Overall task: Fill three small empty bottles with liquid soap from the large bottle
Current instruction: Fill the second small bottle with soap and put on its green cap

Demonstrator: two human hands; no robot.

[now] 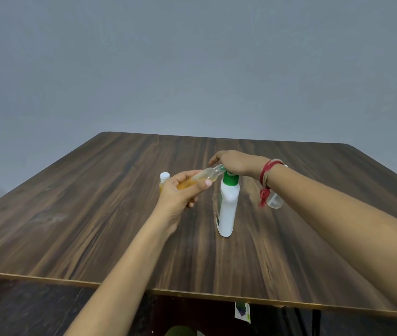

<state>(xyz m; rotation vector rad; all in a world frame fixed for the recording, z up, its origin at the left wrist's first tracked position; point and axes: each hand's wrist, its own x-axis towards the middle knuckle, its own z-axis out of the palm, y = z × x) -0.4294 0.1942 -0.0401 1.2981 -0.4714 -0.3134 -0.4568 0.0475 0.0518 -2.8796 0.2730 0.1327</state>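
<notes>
Left hand [182, 190] fingers grip a tilted, part-filled small bottle [207, 177], neck right beside the green cap [230, 181] of the large bottle [228, 209] standing upright mid-tabletop [95, 214], right hand [236, 163] fingers curled over that cap.

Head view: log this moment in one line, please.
left hand: holds small bottle, part soap, tilted | right hand: over large bottle cap, grip unclear | table: capped yellow bottle left; clear bottle right
</notes>
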